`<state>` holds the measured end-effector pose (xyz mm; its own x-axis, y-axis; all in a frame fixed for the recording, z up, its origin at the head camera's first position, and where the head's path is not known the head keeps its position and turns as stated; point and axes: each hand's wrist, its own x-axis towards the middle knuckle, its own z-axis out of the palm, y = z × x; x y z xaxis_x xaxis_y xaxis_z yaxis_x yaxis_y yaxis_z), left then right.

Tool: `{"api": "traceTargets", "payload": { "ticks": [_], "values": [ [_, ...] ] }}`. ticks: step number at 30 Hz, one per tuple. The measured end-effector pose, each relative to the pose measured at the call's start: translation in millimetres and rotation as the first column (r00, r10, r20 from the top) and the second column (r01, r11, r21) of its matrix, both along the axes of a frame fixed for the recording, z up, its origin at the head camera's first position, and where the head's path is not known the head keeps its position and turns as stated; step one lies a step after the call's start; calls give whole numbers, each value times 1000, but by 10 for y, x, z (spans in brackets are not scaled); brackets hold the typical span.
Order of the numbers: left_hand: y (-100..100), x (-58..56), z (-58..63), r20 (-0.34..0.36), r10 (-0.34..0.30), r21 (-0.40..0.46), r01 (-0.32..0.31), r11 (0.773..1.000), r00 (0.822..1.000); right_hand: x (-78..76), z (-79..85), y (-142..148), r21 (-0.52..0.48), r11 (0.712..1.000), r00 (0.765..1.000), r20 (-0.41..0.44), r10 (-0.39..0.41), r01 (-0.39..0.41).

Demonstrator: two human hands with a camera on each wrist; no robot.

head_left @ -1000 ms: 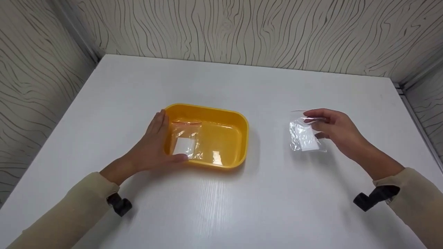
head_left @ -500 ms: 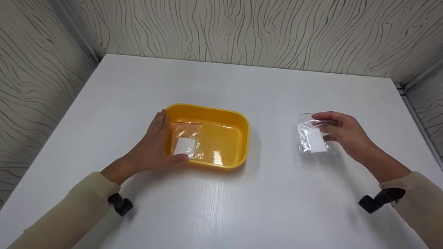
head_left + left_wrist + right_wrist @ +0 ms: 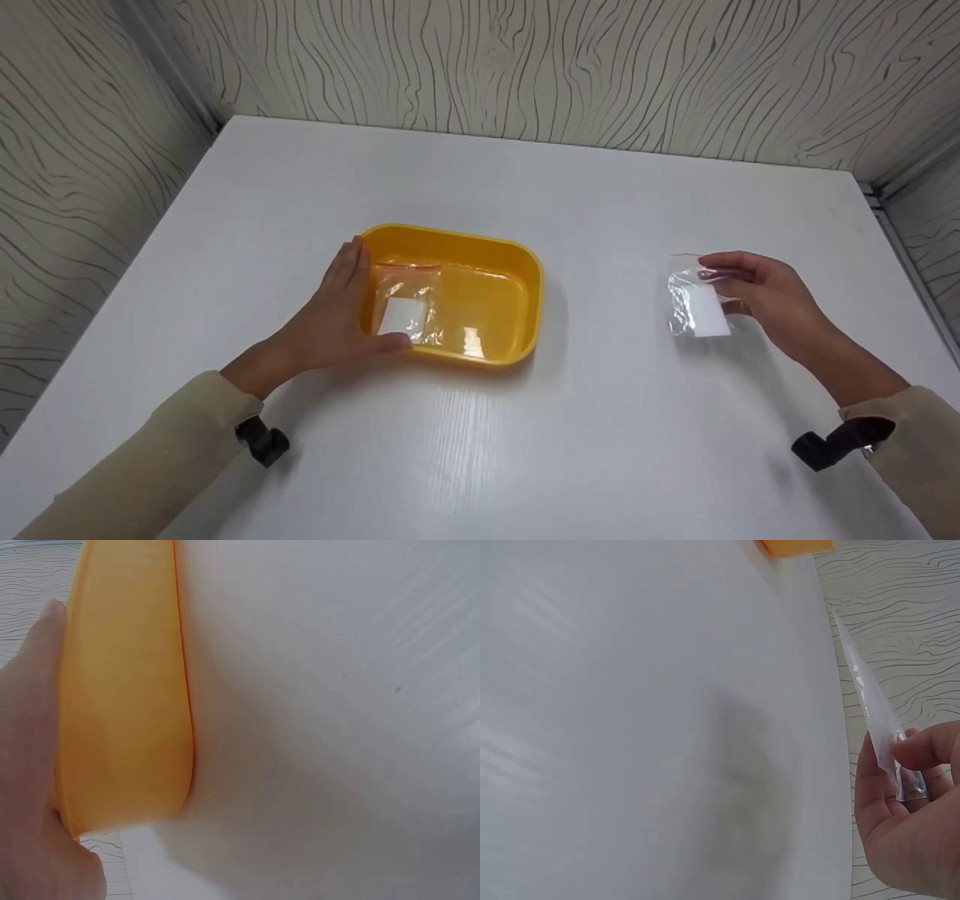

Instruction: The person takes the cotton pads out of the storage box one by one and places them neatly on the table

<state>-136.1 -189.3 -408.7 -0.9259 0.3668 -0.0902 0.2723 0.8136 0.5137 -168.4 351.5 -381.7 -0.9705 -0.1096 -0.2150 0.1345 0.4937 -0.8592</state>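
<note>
A yellow rectangular plastic box (image 3: 531,296) sits on the white table, its side filling the left of the left wrist view. My left hand (image 3: 326,322) grips the box's left end, thumb along the front rim and fingers at the far left corner. Inside, at the left, lies a clear zip bag (image 3: 409,283) with a red seal strip and a white rectangular piece in it. To the right of the box, my right hand (image 3: 784,307) pinches a second clear bag (image 3: 682,307) with a white piece by its right side, above the table. The right wrist view shows this bag (image 3: 871,701) edge-on between thumb and fingers.
The white table (image 3: 600,435) runs back to a wood-grain patterned wall (image 3: 525,67). A similar panel (image 3: 67,150) stands on the left. Black camera mounts (image 3: 262,441) sit at both wrists.
My right hand has moved to the right and slightly nearer with the bag, away from the box. The left hand and the box have stayed nearly in place.
</note>
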Motion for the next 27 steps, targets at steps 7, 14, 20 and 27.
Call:
{"api": "traceTargets", "payload": {
  "ticks": [7,14,20,27],
  "values": [
    [5,-5,6,0,-3,-15,3,1000,1000,35,-64,145,4,1000,1000,-2,2,-2],
    [8,-4,11,-14,-8,5,8,1000,1000,55,-145,291,-39,999,1000,-14,5,-6],
    [8,2,5,-3,4,-1,-4,1000,1000,80,-176,392,19,1000,1000,-2,-15,15],
    [15,-10,-5,3,10,-17,-10,1000,1000,102,-216,533,-15,999,999,2,-40,40]
  ]
}}
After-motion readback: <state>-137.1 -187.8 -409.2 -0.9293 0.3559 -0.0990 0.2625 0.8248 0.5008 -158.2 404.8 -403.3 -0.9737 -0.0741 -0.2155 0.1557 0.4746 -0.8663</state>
